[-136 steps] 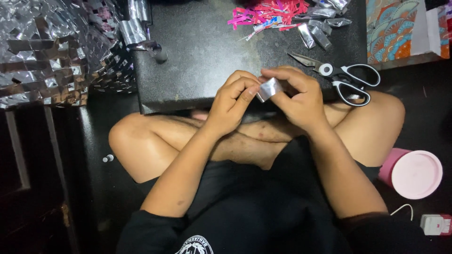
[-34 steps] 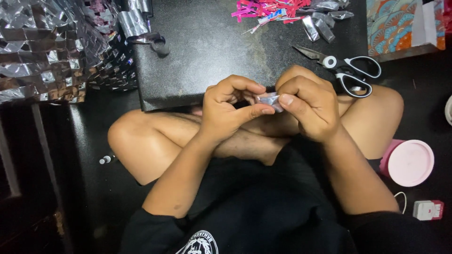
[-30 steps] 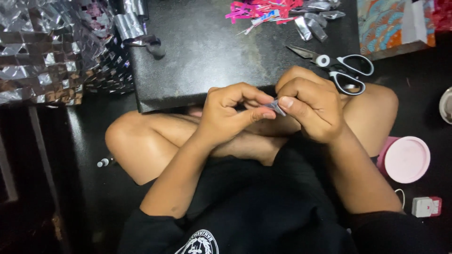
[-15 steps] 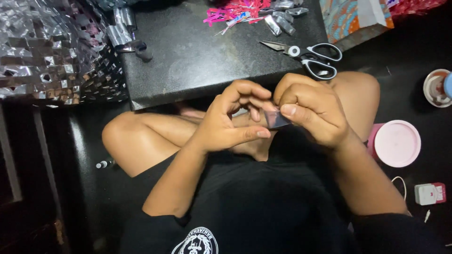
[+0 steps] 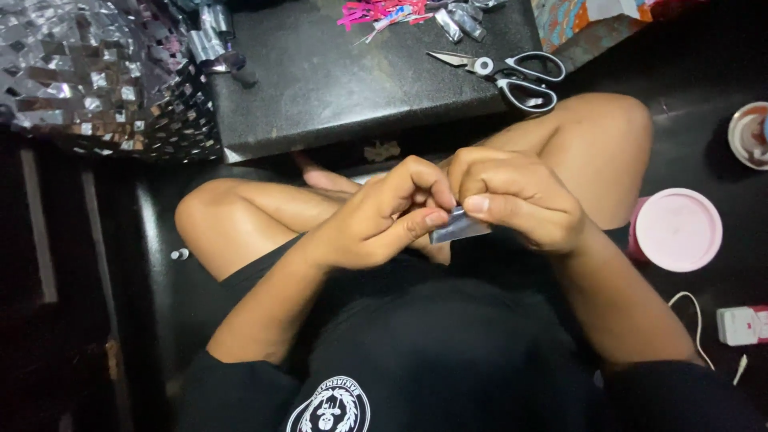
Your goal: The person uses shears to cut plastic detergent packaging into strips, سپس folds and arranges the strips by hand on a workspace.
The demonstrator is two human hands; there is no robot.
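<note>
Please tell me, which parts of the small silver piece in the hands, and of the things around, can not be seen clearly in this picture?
- Silver strip, head view: mostly covered by the left hand and right hand; full shape unclear.
- Scissors: nothing hides them, only the blade tips look small.
- Round dish: cut off by the right edge.
- Pink scraps: cut off by the top edge.
- White device: cut off by the right edge.

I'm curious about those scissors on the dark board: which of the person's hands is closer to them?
The right hand. It sits just below the scissors, pinching a small silver strip. The left hand holds the strip's other end, farther to the left.
</note>
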